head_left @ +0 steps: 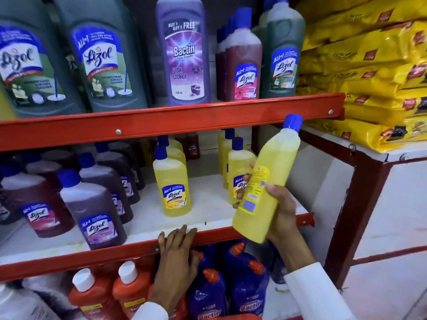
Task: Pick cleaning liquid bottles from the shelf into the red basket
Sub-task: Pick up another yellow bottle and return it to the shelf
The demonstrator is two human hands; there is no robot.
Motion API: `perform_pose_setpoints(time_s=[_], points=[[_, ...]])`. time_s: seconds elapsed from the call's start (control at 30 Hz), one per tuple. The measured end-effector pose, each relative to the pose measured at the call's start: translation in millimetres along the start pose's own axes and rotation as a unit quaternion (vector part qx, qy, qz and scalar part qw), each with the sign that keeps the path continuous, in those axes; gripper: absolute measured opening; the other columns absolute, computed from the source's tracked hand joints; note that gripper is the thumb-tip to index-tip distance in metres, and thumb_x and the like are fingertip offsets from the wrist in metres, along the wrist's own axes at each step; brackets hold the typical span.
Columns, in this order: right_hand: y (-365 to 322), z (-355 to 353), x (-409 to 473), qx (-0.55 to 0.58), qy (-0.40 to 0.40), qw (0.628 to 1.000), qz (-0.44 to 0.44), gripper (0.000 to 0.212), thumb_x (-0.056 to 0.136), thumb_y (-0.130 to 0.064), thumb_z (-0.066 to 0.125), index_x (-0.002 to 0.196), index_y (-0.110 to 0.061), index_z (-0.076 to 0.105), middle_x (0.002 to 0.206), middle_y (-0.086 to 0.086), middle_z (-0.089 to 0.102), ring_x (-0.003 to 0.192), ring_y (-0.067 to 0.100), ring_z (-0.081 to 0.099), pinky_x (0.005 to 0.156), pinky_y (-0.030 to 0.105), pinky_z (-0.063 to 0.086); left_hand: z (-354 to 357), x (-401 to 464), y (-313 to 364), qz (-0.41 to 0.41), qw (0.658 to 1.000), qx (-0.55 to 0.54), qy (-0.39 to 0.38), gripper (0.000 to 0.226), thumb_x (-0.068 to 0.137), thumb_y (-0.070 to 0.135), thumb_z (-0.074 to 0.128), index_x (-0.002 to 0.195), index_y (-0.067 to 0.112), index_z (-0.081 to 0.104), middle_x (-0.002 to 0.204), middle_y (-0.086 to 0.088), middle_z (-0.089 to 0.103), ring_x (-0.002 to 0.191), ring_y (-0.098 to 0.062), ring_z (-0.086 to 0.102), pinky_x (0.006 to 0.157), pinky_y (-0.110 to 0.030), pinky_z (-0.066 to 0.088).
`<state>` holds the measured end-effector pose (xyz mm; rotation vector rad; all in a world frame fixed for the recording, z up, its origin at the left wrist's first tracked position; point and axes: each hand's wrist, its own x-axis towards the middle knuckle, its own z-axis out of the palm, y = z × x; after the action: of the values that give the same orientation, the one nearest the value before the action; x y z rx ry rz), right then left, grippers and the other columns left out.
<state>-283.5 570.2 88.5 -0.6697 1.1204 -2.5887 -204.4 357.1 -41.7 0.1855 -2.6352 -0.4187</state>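
Head view, only cam: right hand [280, 212] is wrapped round the lower body of a yellow bottle [265, 181] w/ blue cap, thumb on the near side, fingers curled across the back label; bottle is tilted, cap toward the upper right, lifted clear of the middle shelf [147, 244] and just in front of the yellow row [172, 183] standing there. Left hand [176, 255] holds nothing, fingers spread flat and resting on the shelf's red front edge, prob. bracing. Red basket isn't clearly in view; a red sliver at the bottom edge could be it, can't tell. Handling, my read: bottle looks nearly full, so moderately heavy for one hand; rigid plastic w/ smooth sides, maybe a bit slippery. Grip low on the body looks ok; mid-body at the label would balance better. Liquid will shift if swung, so lower it upright into the basket.
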Motion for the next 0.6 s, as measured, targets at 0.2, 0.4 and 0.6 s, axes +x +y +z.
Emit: perform_pose_setpoints(time_s=[0.2, 0.4, 0.6], points=[[11, -12, 18, -0.356, 0.214, 0.892, -0.177, 0.082, 0.053, -0.039, 0.096, 0.123, -0.023, 0.057, 0.104, -0.002, 0.076, 0.090, 0.014, 0.075, 0.076, 0.040, 0.064, 2, 0, -1, -0.007, 1.000, -0.007, 0.006, 0.058, 0.076, 0.025, 0.057, 0.134, 0.023, 0.050, 0.141, -0.009, 0.054, 0.129, -0.030, 0.045, 0.116, -0.044, 0.004], [31, -34, 47, -0.503, 0.228, 0.812, -0.190, 0.099, 0.046, -0.046, 0.096, 0.130, -0.020, 0.050, 0.112, 0.002, 0.069, 0.096, 0.019, 0.068, 0.074, 0.023, 0.057, 2, 1, -1, -0.006, 1.000, -0.004, 0.004, 0.058, 0.077, 0.024, 0.058, 0.135, 0.024, 0.049, 0.141, -0.008, 0.054, 0.130, -0.030, 0.043, 0.117, -0.043, 0.003], [56, -53, 55, -0.514, 0.235, 0.808, -0.167, 0.101, 0.048, -0.040, 0.098, 0.133, -0.019, 0.047, 0.120, 0.004, 0.066, 0.102, 0.023, 0.066, 0.080, 0.029, 0.058, 5, 1, -2, -0.003, 1.000, -0.002, 0.001, 0.059, 0.075, 0.023, 0.058, 0.133, 0.025, 0.048, 0.138, -0.008, 0.056, 0.127, -0.030, 0.045, 0.116, -0.044, 0.005]])
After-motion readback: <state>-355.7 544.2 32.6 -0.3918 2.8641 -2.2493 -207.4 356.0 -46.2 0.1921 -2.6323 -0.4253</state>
